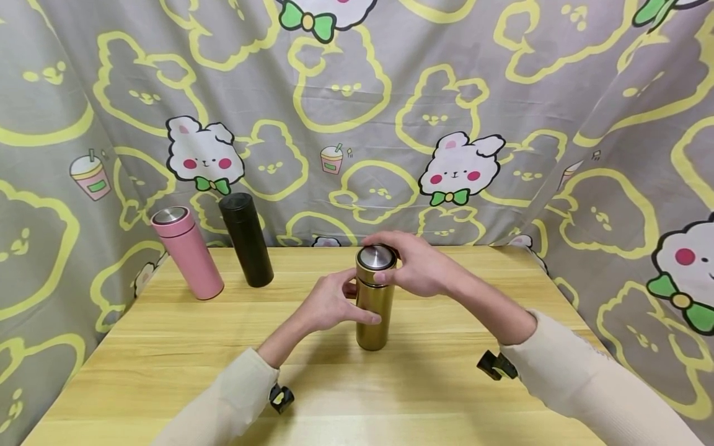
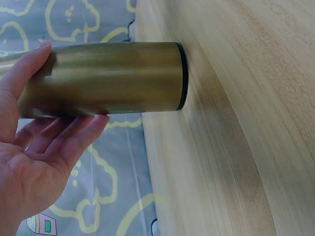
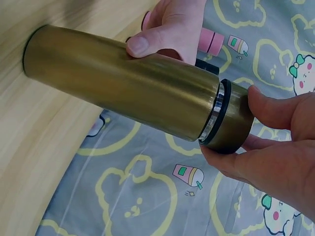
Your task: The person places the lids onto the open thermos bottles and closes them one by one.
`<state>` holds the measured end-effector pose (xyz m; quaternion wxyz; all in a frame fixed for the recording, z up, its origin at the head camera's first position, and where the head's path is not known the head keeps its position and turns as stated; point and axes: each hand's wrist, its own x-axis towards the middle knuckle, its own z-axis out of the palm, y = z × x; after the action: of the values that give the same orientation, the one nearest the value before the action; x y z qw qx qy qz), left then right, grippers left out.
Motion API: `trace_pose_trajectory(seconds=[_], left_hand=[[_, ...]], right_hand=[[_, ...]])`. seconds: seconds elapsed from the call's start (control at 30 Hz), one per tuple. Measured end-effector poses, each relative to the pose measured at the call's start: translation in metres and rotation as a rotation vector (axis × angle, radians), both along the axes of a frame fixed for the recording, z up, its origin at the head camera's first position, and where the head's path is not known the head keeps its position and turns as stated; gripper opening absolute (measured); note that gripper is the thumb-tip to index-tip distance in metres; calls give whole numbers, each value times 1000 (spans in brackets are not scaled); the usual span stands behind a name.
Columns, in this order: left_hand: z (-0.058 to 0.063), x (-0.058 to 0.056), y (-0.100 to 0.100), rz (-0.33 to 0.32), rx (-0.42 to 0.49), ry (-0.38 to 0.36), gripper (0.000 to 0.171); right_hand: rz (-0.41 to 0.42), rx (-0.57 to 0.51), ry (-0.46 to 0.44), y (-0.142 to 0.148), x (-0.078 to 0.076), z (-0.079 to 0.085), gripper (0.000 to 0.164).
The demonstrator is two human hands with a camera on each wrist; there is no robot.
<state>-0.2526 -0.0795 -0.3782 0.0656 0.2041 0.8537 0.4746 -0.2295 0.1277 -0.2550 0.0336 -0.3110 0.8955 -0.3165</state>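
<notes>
A gold thermos (image 1: 372, 319) stands upright at the middle of the wooden table, its black-rimmed base at the tabletop in the left wrist view. My left hand (image 1: 329, 301) grips its body from the left, thumb across the near side and fingers behind. Around the gold lid (image 3: 235, 118) curl the thumb and fingers of my right hand (image 1: 422, 263), coming from the right. A shiny silver band (image 3: 213, 112) shows between lid and body, so the lid sits slightly raised off the body. The lid's brushed metal top (image 1: 376, 257) faces up.
To the left, a pink thermos (image 1: 192, 260) and a black thermos (image 1: 248, 244) stand side by side on the table (image 1: 184, 347). Behind the table's far edge hangs a grey curtain (image 1: 346, 142) printed with cartoon rabbits. Black straps with cameras (image 1: 496, 365) sit at both wrists.
</notes>
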Motion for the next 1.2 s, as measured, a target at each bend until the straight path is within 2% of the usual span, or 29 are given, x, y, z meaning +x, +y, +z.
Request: trace_pose_trajectory(seconds=[0.3,0.57,0.9,1.2], left_hand=[[0,0,0,-2,16,-26,75],[0,0,-1,4,24,-41,74],[-1,0,-1,1,17,-23,77],[-1,0,-1,1,21,-23,77]], right_hand=[[-26,-53,-59,2,2,6,53],[-21,-74,-73,2,1,3,55],[-52,-52,-45,1,3,1,58],[-147,-17,32,-2,7,-1,61]])
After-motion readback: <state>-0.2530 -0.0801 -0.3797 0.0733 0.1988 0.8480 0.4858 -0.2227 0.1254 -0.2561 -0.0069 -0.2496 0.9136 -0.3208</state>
